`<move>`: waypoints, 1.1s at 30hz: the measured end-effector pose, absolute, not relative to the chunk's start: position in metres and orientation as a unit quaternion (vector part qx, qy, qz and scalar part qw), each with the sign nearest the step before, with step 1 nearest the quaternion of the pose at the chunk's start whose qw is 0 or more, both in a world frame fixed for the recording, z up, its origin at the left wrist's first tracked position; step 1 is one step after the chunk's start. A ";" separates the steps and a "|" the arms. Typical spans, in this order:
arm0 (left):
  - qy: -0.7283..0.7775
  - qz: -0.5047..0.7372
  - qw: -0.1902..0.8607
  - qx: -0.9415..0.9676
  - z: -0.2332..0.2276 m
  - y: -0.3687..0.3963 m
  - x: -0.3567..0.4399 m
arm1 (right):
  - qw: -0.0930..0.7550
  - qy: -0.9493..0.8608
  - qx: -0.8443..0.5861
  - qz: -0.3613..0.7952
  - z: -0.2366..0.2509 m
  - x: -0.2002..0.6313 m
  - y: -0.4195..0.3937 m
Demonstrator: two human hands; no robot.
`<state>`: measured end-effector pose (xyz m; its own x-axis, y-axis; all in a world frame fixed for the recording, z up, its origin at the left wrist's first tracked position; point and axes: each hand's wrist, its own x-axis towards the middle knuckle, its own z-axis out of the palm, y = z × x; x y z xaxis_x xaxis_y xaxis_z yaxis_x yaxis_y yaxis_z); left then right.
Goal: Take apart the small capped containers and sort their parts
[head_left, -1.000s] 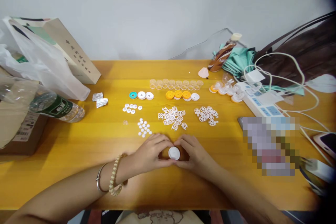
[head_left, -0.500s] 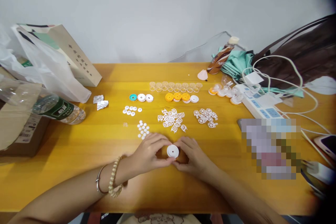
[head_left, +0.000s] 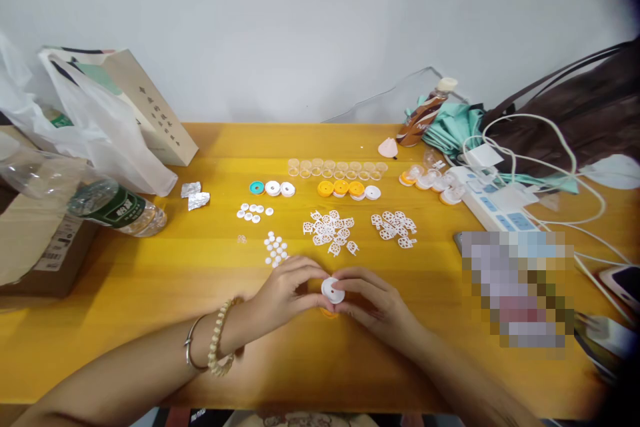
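Yellow wood worktop (head_left: 150, 293) with tons of tiny plastic bits laid out on it, going left to right: a water bottle (head_left: 117, 208) lying on its side at the far left, then small white discs (head_left: 254, 211) and another little cluster of dots (head_left: 275, 248), then two piles of white spoked wheels (head_left: 330, 229), with orange caps (head_left: 341, 187) behind them. Down front, the left hand (head_left: 285, 297) and right hand (head_left: 373, 300) meet fingertip to fingertip around one white round cap (head_left: 333, 290), both curled and pinching it from either side, left from the left rim, right from the right. The cap sits dead centre between them, flat face tilted up toward the camera, so neither hand is really nearer. There's a sliver of orange (head_left: 329, 313) just under it; can't tell if it's attached. Power strip (head_left: 493, 197) and cables are well off to the right.
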<state>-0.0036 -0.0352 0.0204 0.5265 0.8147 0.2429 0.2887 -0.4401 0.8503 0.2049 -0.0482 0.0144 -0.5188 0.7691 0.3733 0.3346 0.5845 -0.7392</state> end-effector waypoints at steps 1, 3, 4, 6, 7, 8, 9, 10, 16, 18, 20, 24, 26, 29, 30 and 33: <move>0.355 0.340 0.398 0.774 0.021 -0.035 -0.004 | 0.357 -0.817 -0.345 0.294 0.017 0.206 -0.047; 0.366 0.349 0.396 0.766 0.022 -0.035 -0.004 | 0.370 -0.808 -0.379 0.258 0.021 0.214 -0.037; 0.371 0.351 0.393 0.765 0.022 -0.035 -0.005 | 0.384 -0.795 -0.405 0.238 0.022 0.220 -0.029; 0.372 0.347 0.390 0.768 0.022 -0.036 -0.006 | 0.415 -0.758 -0.460 0.206 0.024 0.235 -0.005; 0.368 0.343 0.389 0.771 0.022 -0.036 -0.006 | 0.419 -0.741 -0.480 0.213 0.024 0.244 0.009; 0.363 0.340 0.389 0.776 0.022 -0.036 -0.006 | 0.416 -0.727 -0.498 0.225 0.023 0.252 0.025; 0.357 0.337 0.386 0.781 0.022 -0.037 -0.006 | 0.408 -0.717 -0.518 0.227 0.022 0.259 0.040; 0.352 0.334 0.384 0.786 0.022 -0.037 -0.006 | 0.394 -0.715 -0.534 0.219 0.021 0.265 0.055; 0.328 0.314 0.353 0.818 0.020 -0.037 -0.006 | 0.355 -0.713 -0.575 0.187 0.011 0.269 0.105; 0.320 0.306 0.343 0.828 0.020 -0.037 -0.006 | 0.357 -0.712 -0.575 0.186 0.009 0.267 0.107; 0.314 0.298 0.341 0.834 0.020 -0.037 -0.006 | 0.353 -0.714 -0.575 0.185 0.009 0.265 0.108; 0.311 0.296 0.338 0.838 0.019 -0.037 -0.006 | 0.339 -0.720 -0.581 0.169 0.011 0.266 0.107; 0.309 0.291 0.333 0.842 0.019 -0.037 -0.006 | 0.333 -0.722 -0.588 0.150 0.015 0.266 0.104; 0.297 0.277 0.312 0.858 0.017 -0.036 -0.007 | 0.352 -0.727 -0.576 0.125 0.021 0.263 0.091; 0.295 0.271 0.303 0.865 0.017 -0.036 -0.007 | 0.366 -0.729 -0.567 0.121 0.024 0.260 0.085; 0.296 0.238 0.278 0.882 0.014 -0.036 -0.007 | 0.398 -0.737 -0.531 0.133 0.031 0.250 0.056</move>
